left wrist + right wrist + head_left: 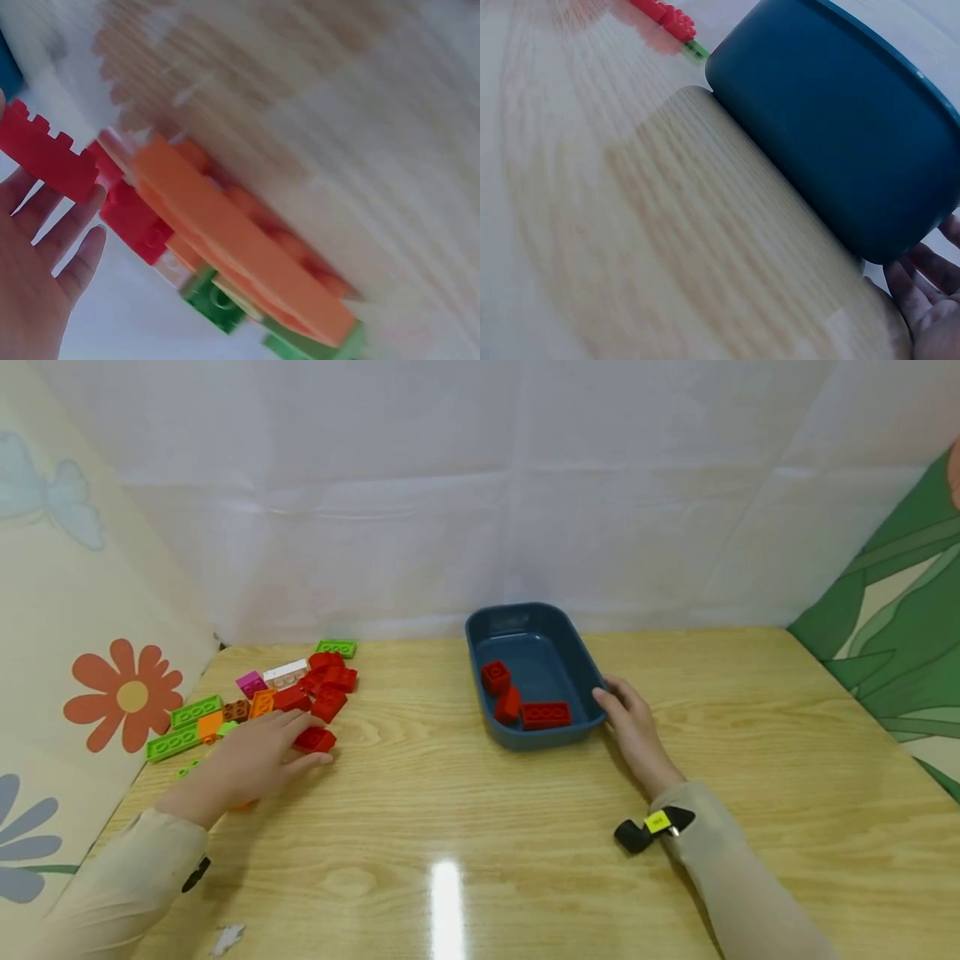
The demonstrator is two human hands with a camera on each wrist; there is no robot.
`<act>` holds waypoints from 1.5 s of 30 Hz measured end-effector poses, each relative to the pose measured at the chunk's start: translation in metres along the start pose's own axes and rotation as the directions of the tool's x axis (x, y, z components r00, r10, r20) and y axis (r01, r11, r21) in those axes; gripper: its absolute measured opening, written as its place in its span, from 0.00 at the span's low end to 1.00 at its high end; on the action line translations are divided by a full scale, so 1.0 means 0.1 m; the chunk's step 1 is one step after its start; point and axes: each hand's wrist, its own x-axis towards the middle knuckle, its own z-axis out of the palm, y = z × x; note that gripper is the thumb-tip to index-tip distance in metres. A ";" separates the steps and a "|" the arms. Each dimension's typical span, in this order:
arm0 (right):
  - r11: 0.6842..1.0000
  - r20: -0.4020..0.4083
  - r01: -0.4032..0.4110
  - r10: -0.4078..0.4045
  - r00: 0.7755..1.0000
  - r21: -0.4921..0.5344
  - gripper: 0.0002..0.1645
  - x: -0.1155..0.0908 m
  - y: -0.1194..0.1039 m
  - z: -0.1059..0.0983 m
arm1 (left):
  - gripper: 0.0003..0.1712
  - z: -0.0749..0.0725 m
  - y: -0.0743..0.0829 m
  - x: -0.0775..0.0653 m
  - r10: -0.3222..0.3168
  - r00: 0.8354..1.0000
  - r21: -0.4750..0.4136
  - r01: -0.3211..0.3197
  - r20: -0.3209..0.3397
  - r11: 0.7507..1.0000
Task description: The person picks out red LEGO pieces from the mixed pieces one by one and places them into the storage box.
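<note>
At the right edge of the brick pile, my left hand (258, 756) pinches a red toy brick (315, 740) between thumb and fingers. The left wrist view shows the same long studded red brick (45, 157) along the fingertips, its near end past the frame edge. My right hand (633, 727) grips the right side of a blue plastic bin (536, 741), thumb at the rim. From the right wrist, the fingers (934, 270) press against the bin's outer wall. Inside lie a long red brick (546, 716) and two smaller red bricks (495, 677).
Around the left hand spread red bricks (330, 677), a white brick (286, 674), a magenta brick (251, 683), green bricks (197, 712), and orange and brown ones. A torn white scrap (228, 938) lies near the front left. A white cloth wall (420, 527) stands behind the table.
</note>
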 end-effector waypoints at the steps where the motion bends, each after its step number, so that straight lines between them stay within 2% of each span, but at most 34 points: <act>1: 1.000 0.002 -0.001 0.001 1.000 0.000 0.33 0.00 0.00 0.00 | 0.38 -0.01 0.03 0.01 0.015 1.000 -0.001 -0.015 -0.008 1.000; 5: 1.000 0.006 -0.004 0.004 1.000 0.003 0.33 0.01 -0.01 0.01 | 0.34 -0.03 0.12 0.07 0.064 0.996 0.014 -0.063 -0.055 0.998; 10: 1.000 0.002 -0.002 0.002 1.000 0.000 0.33 0.01 0.00 0.01 | 0.36 -0.06 0.28 0.14 0.103 0.987 0.043 -0.098 -0.127 0.994; 15: 1.000 -0.008 0.001 -0.002 1.000 -0.013 0.33 0.01 0.00 0.01 | 0.34 -0.08 0.45 0.21 0.190 0.959 0.081 -0.177 -0.211 0.981; 20: 1.000 -0.011 0.004 -0.004 1.000 -0.019 0.33 0.01 0.01 0.00 | 0.32 -0.06 0.61 0.28 0.250 0.933 0.105 -0.230 -0.260 0.968; 29: 1.000 -0.024 0.000 0.000 1.000 0.008 0.31 0.01 0.00 0.01 | 0.33 -0.07 0.88 0.47 0.240 0.913 0.044 -0.239 -0.331 0.970; 38: 1.000 -0.013 0.000 0.001 1.000 0.012 0.33 0.00 0.04 0.02 | 0.31 0.00 1.09 0.69 0.307 0.862 0.102 -0.291 -0.403 0.951; 43: 1.000 -0.008 0.001 0.000 1.000 0.008 0.34 0.00 0.03 0.01 | 0.30 0.02 1.17 0.82 0.332 0.837 0.095 -0.324 -0.434 0.941; 45: 1.000 -0.006 -0.001 0.001 1.000 0.005 0.34 0.00 0.03 0.00 | 0.28 0.02 1.20 0.88 0.354 0.820 0.092 -0.352 -0.450 0.932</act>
